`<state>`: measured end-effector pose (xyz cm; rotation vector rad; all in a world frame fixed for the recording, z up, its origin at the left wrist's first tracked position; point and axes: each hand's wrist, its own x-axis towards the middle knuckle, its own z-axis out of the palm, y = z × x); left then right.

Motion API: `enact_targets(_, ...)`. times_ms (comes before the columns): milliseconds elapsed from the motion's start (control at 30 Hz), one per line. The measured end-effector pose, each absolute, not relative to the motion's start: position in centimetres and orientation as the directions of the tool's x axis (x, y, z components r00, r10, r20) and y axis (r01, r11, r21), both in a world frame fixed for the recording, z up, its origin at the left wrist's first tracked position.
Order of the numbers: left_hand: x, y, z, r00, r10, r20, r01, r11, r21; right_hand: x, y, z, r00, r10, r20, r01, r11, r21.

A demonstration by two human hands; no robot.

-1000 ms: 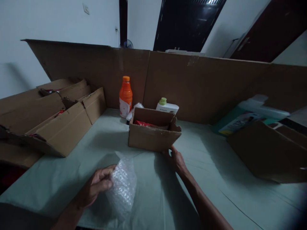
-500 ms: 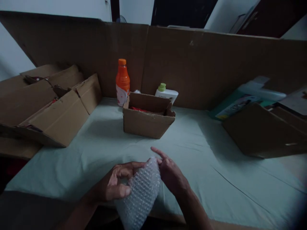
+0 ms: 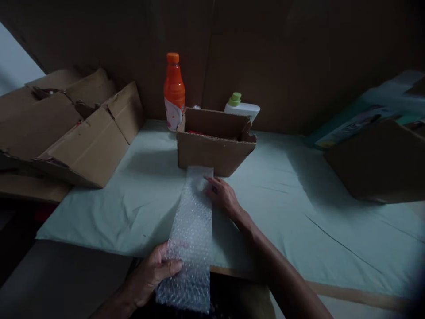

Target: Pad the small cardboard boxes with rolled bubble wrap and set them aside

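A long strip of clear bubble wrap [image 3: 194,221] stretches from the near table edge to the foot of a small cardboard box [image 3: 212,153]. My left hand [image 3: 159,268] grips its near part, thumb on top and the other fingers behind the film. Close to the strip's far end, my right hand [image 3: 222,195] is closed at the right edge, its index finger reaching over the film. The right thumb is mostly hidden. Something red [image 3: 199,133] shows inside the small box.
Behind the box stand an orange bottle [image 3: 174,93] and a white bottle with a green cap [image 3: 244,108]. Open cardboard boxes [image 3: 89,141] fill the left side. At right, a teal jug [image 3: 352,124] leans by another box [image 3: 378,164]. A cardboard wall [image 3: 265,53] closes the back.
The bubble wrap, bunched between my hands before, now lies stretched out lengthwise. My right hand has moved forward toward the small box, my left slightly back. The view has tilted down.
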<state>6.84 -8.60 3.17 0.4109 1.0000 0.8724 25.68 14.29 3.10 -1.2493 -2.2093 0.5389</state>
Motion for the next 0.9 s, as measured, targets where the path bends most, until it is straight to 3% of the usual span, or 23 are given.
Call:
enact_targets(133, 7.0, -8.3, 4.2, 0.313, 0.698, -0.643, -0.554, 0.685, 0.473, 29.4, 11.3, 4.7, -0.444, 0.856, 0.265, 0.76, 0.516, -0.394)
enact_targets(233, 7.5, -7.6, 4.5, 0.341, 0.652, -0.678, -0.607, 0.703, 0.371, 31.8, 6.5, 6.5, -0.673, 0.714, 0.193, 0.649, 0.695, -0.31)
enact_targets(333, 7.9, -6.7, 4.4, 0.33, 0.627, -0.706, -0.639, 0.699, 0.321, 31.6, 1.6, 6.8, -0.837, 0.53, 0.139, 0.436, 0.798, -0.416)
enact_targets(400, 7.9, -6.4, 4.3, 0.334, 0.629, -0.702, -0.658, 0.689, 0.304, 30.4, -0.3, 6.1, -0.817, 0.527, 0.234, 0.355, 0.779, -0.517)
enact_targets(500, 7.3, -6.7, 4.4, 0.31, 0.666, -0.679, -0.609, 0.687, 0.395, 28.6, -0.1, 4.4, -0.636, 0.697, 0.332, 0.376, 0.655, -0.655)
enact_targets(600, 6.4, -7.8, 4.6, 0.076, 0.765, -0.639, -0.456, 0.597, 0.66, 27.5, 2.1, 2.6, -0.492, 0.846, 0.206, 0.547, 0.485, -0.682)
enact_targets(667, 6.0, -8.6, 4.6, -0.136, 0.857, -0.497, -0.241, 0.458, 0.855, 27.1, 3.3, 1.9, -0.452, 0.881, 0.142, 0.665, 0.439, -0.604)
enact_targets(733, 6.0, -8.7, 4.4, -0.241, 0.943, -0.229, 0.097, 0.258, 0.961, 26.6, 3.8, 1.4, -0.446, 0.885, 0.133, 0.74, 0.448, -0.501)
enact_targets(767, 6.1, -8.6, 4.2, -0.229, 0.971, -0.068, 0.279, 0.132, 0.951, 26.4, 3.9, 1.3, -0.451, 0.881, 0.141, 0.762, 0.462, -0.454)
enact_targets(833, 6.5, -7.7, 3.8, -0.102, 0.973, 0.208, 0.576, -0.113, 0.81, 26.0, 3.8, 1.1, -0.46, 0.872, 0.166, 0.787, 0.487, -0.38)
enact_targets(900, 6.8, -6.3, 3.2, 0.066, 0.94, 0.334, 0.731, -0.274, 0.625, 25.9, 3.7, 0.9, -0.463, 0.862, 0.208, 0.796, 0.508, -0.33)
